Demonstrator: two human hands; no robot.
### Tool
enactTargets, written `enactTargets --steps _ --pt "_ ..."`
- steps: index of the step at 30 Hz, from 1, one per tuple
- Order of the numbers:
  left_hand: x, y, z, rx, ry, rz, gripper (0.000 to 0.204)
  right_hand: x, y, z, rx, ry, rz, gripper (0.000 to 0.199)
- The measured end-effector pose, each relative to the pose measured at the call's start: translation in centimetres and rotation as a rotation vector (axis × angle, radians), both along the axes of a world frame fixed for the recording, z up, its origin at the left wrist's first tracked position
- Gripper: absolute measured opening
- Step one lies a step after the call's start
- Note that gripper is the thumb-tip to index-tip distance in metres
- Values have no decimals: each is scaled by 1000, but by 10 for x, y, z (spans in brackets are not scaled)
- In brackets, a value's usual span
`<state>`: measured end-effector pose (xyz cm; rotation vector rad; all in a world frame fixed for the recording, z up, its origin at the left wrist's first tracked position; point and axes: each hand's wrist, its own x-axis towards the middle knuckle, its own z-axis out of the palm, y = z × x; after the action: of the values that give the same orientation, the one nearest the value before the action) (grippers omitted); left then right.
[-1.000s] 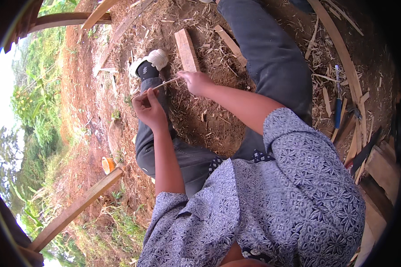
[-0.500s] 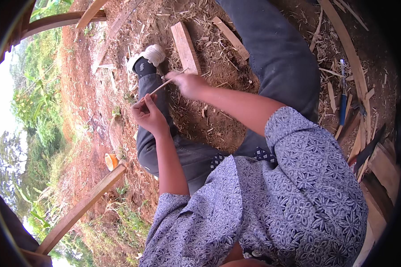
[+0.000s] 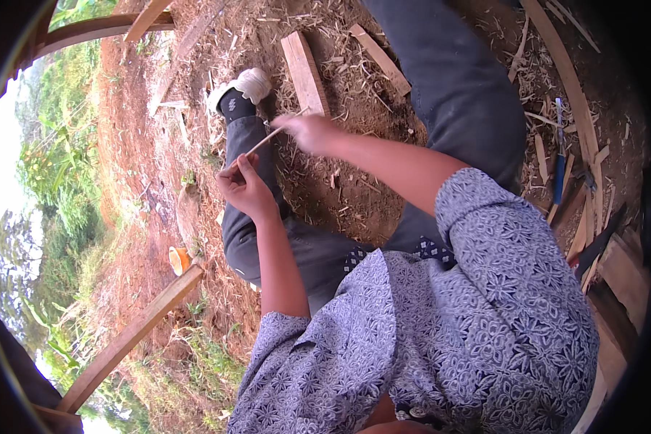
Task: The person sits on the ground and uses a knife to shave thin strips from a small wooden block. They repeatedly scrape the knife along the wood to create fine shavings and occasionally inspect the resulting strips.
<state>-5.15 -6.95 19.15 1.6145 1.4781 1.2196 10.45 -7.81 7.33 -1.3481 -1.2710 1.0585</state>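
I sit on the ground with my legs in dark trousers stretched out. A thin pale wooden strip [image 3: 267, 137] runs slantwise between my hands above my left leg. My left hand [image 3: 246, 184] pinches the strip's lower end with its fingers closed. My right hand [image 3: 307, 132] grips the upper part and is blurred by motion. My foot in a white shoe [image 3: 244, 84] lies just beyond the hands.
A short plank [image 3: 304, 61] and a smaller board [image 3: 380, 47] lie on the shaving-strewn red earth ahead. A blue-handled tool [image 3: 559, 155] and a long curved slat [image 3: 564, 72] lie at the right. An orange cup [image 3: 179, 259] and a curved pole [image 3: 130, 333] are at the left.
My right hand has shifted slightly along the strip and is now blurred. My left hand keeps its hold in nearly the same place.
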Motion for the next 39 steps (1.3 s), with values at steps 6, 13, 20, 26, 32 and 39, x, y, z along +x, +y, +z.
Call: enactTargets --steps 6,13,20,26,32,39 --pt "-6 -4 -8 21 14 -7 19 -24 -14 54 152 111 122 49" --pt "-3 3 -4 48 186 23 22 -29 -12 56 255 120 16 45" --pt "-5 2 -5 19 42 16 25 -25 -11 62 148 63 94 52" --pt "-6 5 -7 25 49 18 25 -24 0 30 45 63 -13 46" --pt "1 1 -4 -32 -55 3 25 4 1 -1 -264 -159 -108 47" --pt "-1 -1 -2 9 -79 -14 24 12 2 50 -308 -54 130 49"
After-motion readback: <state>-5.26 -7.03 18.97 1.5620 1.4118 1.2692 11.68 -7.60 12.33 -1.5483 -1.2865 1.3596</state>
